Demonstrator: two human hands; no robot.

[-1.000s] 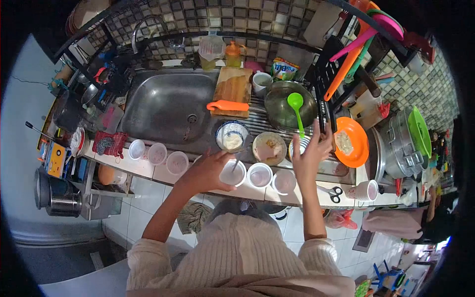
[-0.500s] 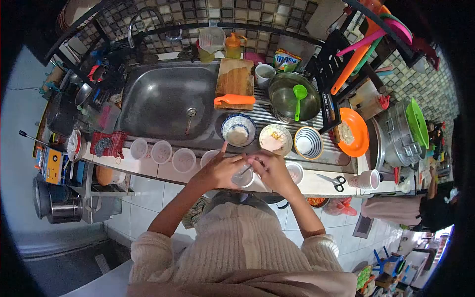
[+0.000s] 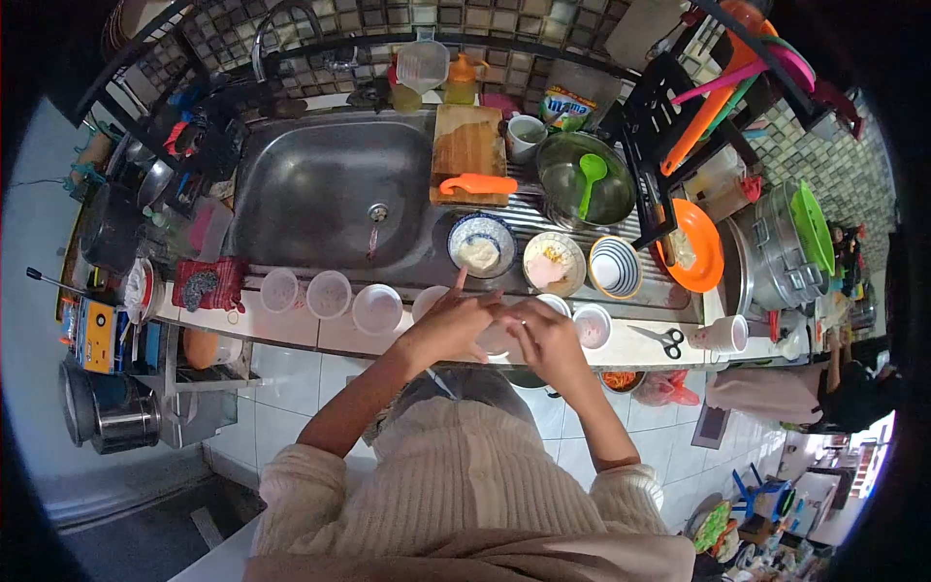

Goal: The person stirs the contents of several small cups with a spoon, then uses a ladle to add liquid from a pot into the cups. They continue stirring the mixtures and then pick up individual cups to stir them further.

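Observation:
My left hand is over the row of clear plastic cups, its index finger stretched toward the blue-rimmed bowl and its other fingers reaching to my right hand. My right hand is pinched closed beside it; what its fingertips hold is too small to make out. Beneath both hands sits a partly covered plastic cup. The blue-rimmed bowl contains a pale paste. Next to it, a patterned bowl has pink and yellow contents. Other cups, such as a cup on the left and a cup on the right, line the counter edge.
A steel sink lies behind, beside a cutting board with an orange-handled tool. A pot contains a green ladle. Scissors, stacked cups, a striped bowl and an orange plate stand rightward.
My view has shifted slightly. My hands stay close together over the cups; the dark, thin utensil seen between them earlier no longer shows clearly. My left thumb has dropped away from my right fingers.

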